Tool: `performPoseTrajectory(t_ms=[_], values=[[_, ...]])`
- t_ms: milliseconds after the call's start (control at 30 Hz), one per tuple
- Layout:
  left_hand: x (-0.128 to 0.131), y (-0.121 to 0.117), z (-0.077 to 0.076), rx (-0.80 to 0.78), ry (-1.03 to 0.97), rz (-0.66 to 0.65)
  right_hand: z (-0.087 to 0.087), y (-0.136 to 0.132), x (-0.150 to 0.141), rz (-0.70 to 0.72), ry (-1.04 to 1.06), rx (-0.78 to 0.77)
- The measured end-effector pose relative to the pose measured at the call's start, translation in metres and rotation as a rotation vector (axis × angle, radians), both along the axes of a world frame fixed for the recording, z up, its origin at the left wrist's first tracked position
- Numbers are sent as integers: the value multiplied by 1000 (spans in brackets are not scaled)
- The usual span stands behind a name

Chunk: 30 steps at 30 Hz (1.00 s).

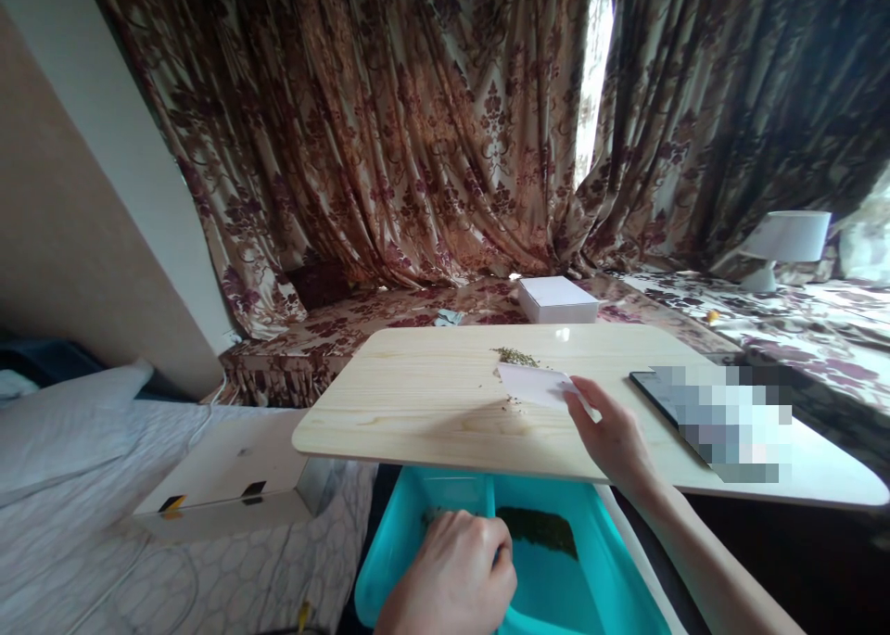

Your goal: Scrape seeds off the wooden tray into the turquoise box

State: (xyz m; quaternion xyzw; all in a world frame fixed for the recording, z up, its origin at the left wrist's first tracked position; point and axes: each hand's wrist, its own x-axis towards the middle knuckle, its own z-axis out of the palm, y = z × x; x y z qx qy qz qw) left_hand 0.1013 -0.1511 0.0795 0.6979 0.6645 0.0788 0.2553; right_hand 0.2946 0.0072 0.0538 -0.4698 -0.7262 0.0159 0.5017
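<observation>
My right hand (610, 429) pinches the edge of a white paper card (534, 385), tilted just above the wooden table. Beyond the card lies a small heap of dried green bits (515, 357); a few brownish crumbs (512, 405) are scattered on the near side. My left hand (455, 565) is closed, its fingers curled down over the left part of a turquoise divided tub (396, 514). Whatever those fingertips hold, if anything, is hidden. Dark green dried material (539, 531) lies in the tub's right compartment, and some small bits show in the left one.
The light wooden table (403, 385) overhangs the tub's far edge. A dark-edged tablet-like item (660, 399), partly blurred, lies at its right. Behind stands a white box (557, 299); another white box (229, 463) sits on the bed at left. A lamp (789, 236) is far right.
</observation>
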Motion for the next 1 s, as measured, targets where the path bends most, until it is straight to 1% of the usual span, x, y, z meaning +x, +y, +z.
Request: performPoseTrajectory(t_ms=[133,267,400,567,800,1000], values=[[-1,1,-2,10,-6,0,0,0,-3,29,-18,-4],[-1,2,-2,13,8,-12,-1,-6,3,70,6,2],[-1,0,-1,24,-3,-17,0,-13,13,25,18,22],[-2,0,-1,28,-3,-19,4,-21,17,-25,-34,53],[-3,0,-1,31,-5,-15,7,-31,12,-3,-45,31],[-5,-1,1,17,-15,-3,7,-30,13,12,-1,12]])
